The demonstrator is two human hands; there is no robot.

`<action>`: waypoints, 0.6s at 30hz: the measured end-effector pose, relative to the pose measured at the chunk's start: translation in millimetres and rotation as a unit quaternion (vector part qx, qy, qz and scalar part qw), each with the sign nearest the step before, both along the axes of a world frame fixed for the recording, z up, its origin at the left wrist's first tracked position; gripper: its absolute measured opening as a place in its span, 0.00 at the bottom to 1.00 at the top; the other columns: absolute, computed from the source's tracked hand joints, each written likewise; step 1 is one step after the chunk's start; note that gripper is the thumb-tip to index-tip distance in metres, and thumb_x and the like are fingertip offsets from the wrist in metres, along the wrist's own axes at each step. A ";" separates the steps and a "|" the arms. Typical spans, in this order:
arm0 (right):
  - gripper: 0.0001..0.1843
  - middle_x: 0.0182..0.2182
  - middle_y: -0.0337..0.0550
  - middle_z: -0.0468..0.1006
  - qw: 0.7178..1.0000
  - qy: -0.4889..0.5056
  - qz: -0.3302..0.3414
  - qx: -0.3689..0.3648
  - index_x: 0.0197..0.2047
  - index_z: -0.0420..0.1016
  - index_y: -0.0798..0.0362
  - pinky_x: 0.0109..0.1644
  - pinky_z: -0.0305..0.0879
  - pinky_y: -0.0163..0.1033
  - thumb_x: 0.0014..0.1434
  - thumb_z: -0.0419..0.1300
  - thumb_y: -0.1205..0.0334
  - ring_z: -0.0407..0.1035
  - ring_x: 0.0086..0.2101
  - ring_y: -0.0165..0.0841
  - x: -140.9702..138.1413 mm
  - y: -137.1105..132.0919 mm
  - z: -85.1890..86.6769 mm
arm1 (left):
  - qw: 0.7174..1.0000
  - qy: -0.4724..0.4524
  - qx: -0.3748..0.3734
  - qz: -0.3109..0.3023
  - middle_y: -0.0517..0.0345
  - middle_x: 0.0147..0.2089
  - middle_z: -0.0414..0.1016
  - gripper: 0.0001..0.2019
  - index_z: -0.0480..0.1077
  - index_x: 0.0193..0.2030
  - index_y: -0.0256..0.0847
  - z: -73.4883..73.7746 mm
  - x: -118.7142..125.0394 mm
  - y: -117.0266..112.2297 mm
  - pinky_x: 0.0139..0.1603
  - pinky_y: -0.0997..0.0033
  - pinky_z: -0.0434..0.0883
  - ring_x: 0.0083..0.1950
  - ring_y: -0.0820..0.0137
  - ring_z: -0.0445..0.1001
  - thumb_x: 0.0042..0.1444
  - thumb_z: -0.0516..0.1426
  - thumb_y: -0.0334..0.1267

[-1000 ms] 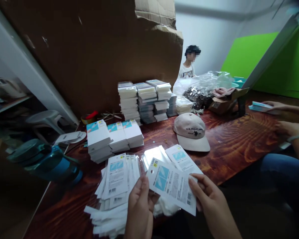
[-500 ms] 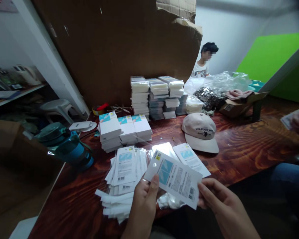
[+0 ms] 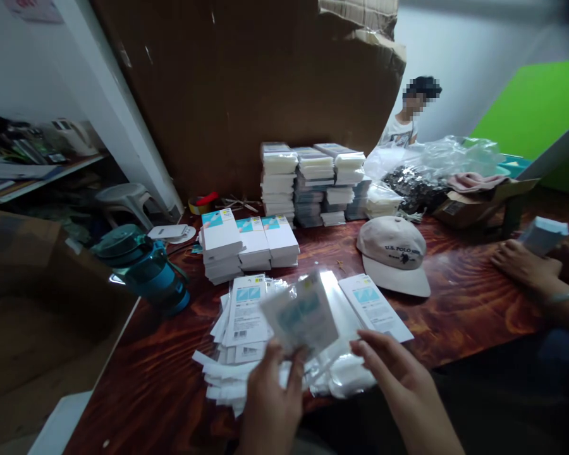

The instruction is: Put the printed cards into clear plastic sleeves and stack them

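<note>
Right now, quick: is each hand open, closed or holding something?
Left hand: closed, holding a blurred card.
Right hand: loosely curled; whether it holds anything cannot be told.

The head camera looks down across the table (image 3: 142, 379)

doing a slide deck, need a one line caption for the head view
Left hand holding a blurred card over a wooden table, with a cap and stacked cards beyond.
</note>
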State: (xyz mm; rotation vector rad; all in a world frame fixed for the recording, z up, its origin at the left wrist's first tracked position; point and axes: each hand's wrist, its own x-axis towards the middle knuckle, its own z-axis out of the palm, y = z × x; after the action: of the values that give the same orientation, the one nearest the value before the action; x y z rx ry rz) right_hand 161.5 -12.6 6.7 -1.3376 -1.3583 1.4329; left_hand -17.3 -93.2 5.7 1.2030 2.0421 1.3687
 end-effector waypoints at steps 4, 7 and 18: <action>0.35 0.49 0.62 0.75 0.917 -0.325 -0.164 0.165 0.50 0.73 0.59 0.58 0.56 0.60 0.49 0.58 0.38 0.66 0.51 0.58 26.7 35.8 -26.4 | 0.978 0.102 -0.140 0.119 0.52 0.39 0.81 0.23 0.68 0.58 0.41 1.9 -48.1 -8.3 0.41 0.64 0.73 0.40 0.59 0.79 0.60 0.52 0.49; 0.43 0.52 0.73 0.71 0.893 -0.388 -0.143 0.176 0.53 0.71 0.68 0.60 0.50 0.66 0.46 0.58 0.38 0.60 0.56 0.65 43.6 57.1 -49.2 | 0.919 0.271 -0.251 0.139 0.39 0.48 0.78 0.24 0.66 0.61 0.31 0.8 -69.1 -8.7 0.45 0.54 0.71 0.48 0.49 0.75 0.63 0.47 0.43; 0.33 0.47 0.62 0.75 0.926 -0.263 -0.213 0.166 0.51 0.73 0.62 0.56 0.60 0.55 0.53 0.57 0.43 0.67 0.49 0.53 43.1 56.7 -53.5 | 0.877 0.429 -0.205 -0.076 0.47 0.69 0.60 0.31 0.61 0.66 0.32 -25.9 15.5 78.5 0.65 0.49 0.57 0.71 0.49 0.51 0.62 0.45 0.51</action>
State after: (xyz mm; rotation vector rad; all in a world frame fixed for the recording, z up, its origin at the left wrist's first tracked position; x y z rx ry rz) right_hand 204.6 44.0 -46.8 -1.7166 -1.4330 0.5381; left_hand -1.8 -14.7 -20.1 1.9044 2.5141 0.2511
